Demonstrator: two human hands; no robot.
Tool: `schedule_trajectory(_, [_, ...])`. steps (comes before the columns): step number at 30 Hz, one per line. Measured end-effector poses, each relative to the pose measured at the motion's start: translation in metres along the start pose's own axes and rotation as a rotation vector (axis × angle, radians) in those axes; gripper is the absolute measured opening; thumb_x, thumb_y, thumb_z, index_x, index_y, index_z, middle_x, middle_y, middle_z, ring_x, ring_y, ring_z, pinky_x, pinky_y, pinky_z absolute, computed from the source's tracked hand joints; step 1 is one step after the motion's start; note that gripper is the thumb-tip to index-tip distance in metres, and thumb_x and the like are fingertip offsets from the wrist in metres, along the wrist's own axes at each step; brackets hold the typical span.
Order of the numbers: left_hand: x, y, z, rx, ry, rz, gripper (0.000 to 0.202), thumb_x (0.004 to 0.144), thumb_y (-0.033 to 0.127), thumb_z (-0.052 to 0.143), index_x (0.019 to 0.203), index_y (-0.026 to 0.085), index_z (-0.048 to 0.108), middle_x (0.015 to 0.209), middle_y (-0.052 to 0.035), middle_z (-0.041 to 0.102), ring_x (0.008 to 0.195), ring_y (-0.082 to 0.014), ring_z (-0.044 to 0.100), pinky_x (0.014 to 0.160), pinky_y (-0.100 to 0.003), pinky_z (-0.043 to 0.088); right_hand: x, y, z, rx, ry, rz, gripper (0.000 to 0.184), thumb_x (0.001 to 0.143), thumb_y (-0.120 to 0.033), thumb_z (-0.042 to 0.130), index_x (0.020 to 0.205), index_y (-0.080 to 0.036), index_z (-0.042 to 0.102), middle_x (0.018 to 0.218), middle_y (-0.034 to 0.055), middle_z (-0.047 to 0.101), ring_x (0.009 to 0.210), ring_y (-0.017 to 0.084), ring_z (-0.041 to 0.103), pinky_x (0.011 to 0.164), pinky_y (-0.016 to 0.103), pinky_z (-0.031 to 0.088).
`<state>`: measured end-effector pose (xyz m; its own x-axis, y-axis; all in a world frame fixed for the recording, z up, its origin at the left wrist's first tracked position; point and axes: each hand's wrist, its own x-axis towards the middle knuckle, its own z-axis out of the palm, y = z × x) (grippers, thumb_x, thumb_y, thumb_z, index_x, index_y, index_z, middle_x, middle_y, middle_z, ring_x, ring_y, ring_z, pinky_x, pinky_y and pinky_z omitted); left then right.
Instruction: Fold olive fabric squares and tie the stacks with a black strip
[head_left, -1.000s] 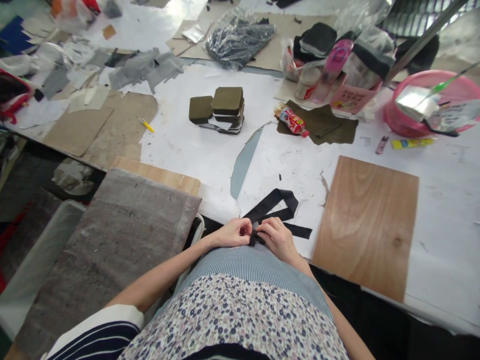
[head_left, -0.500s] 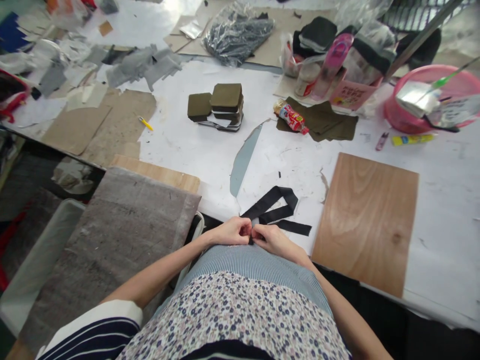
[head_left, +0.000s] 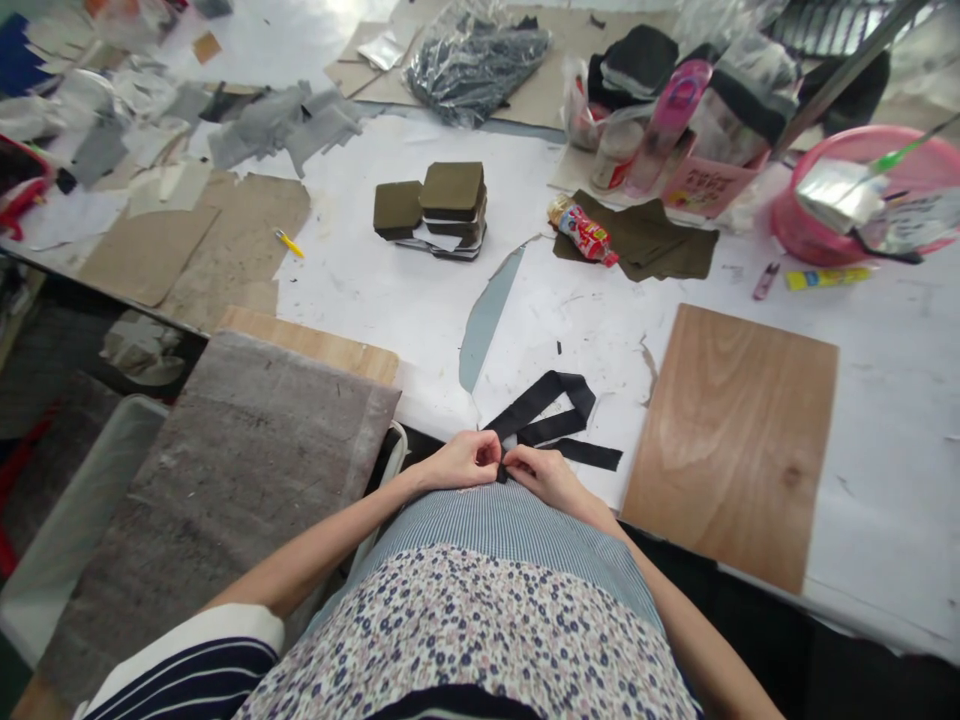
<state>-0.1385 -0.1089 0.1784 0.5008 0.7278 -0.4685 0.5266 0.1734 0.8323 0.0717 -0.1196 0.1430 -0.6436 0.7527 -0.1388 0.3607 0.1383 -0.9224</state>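
Most of the ribbon [head_left: 574, 390] lies on the table [head_left: 487, 330], by the front edge, between the left hand [head_left: 465, 461] and the board [head_left: 739, 440] on the right. The right hand [head_left: 547, 478] is just in front of it. Behind the ribbon, a bit left, is a stack [head_left: 453, 195], with a bag [head_left: 476, 70] farther back. A pen [head_left: 289, 243] lies left of the stack. Right of the stack, a bottle [head_left: 587, 234] lies on cloth [head_left: 671, 248].

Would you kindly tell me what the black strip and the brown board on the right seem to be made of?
Black strip: probably woven fabric, fairly matte; it folds over flat at its bends.
Brown board: wood, perhaps plywood, with a smooth-looking finish; grain lines and a dark knot show.
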Motion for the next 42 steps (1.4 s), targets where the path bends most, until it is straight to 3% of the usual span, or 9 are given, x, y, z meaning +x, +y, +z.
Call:
schedule_trajectory(10, [-0.002,0.004,-0.001,-0.008,-0.014,-0.006,0.009,0.069,0.015,0.055,0.078,0.017,0.056,0.070,0.0031,0.058,0.064,-0.0101,0.052,0.059,-0.021,0.039,0.004,-0.002,0.002,-0.063,-0.010,-0.036,0.006,0.084,-0.015,0.055,0.082,-0.019,0.059,0.070,-0.0017,0.062,0.061,0.011,0.055,0.058,0.021,0.037])
schedule_trajectory(18, [-0.003,0.007,0.001,0.071,-0.047,0.052,0.009,0.070,0.016,0.056,0.076,0.018,0.050,0.067,0.0041,0.053,0.060,-0.0096,0.047,0.055,-0.021,0.035,0.004,-0.010,0.001,-0.233,-0.039,-0.178,0.010,0.084,-0.013,0.047,0.081,-0.021,0.053,0.073,-0.0011,0.058,0.062,0.011,0.050,0.056,0.023,0.030])
schedule_trajectory(25, [-0.007,0.001,0.006,-0.015,-0.021,0.049,0.009,0.070,0.015,0.055,0.077,0.017,0.051,0.070,0.0034,0.053,0.063,-0.0097,0.047,0.055,-0.020,0.036,-0.006,-0.011,0.010,-0.192,0.072,-0.161,0.008,0.085,-0.014,0.048,0.083,-0.021,0.051,0.072,-0.0025,0.056,0.058,0.010,0.049,0.053,0.022,0.031])
schedule_trajectory(32, [-0.001,0.004,0.004,-0.227,-0.012,0.029,0.009,0.073,0.017,0.056,0.082,0.016,0.055,0.076,0.0020,0.057,0.069,-0.0100,0.053,0.066,-0.022,0.044,-0.011,-0.007,0.014,-0.253,0.245,-0.149,0.011,0.091,-0.018,0.045,0.086,-0.021,0.054,0.073,-0.0016,0.057,0.061,0.010,0.052,0.055,0.022,0.036])
schedule_trajectory(37, [0.005,0.011,-0.010,-0.105,-0.119,0.065,0.013,0.069,0.015,0.058,0.082,0.017,0.056,0.073,0.0020,0.060,0.065,-0.0104,0.054,0.062,-0.022,0.043,-0.008,-0.014,0.007,-0.293,0.211,-0.159,0.014,0.093,-0.018,0.042,0.087,-0.021,0.054,0.075,-0.0012,0.057,0.062,0.011,0.052,0.055,0.022,0.035])
schedule_trajectory(42, [0.004,0.022,-0.010,0.178,-0.077,0.104,0.012,0.068,0.016,0.056,0.075,0.019,0.047,0.065,0.0040,0.053,0.057,-0.0100,0.048,0.054,-0.021,0.034,-0.003,-0.019,0.001,-0.317,0.076,-0.176,0.012,0.093,-0.017,0.043,0.092,-0.021,0.054,0.077,-0.0004,0.058,0.065,0.012,0.053,0.057,0.023,0.034])
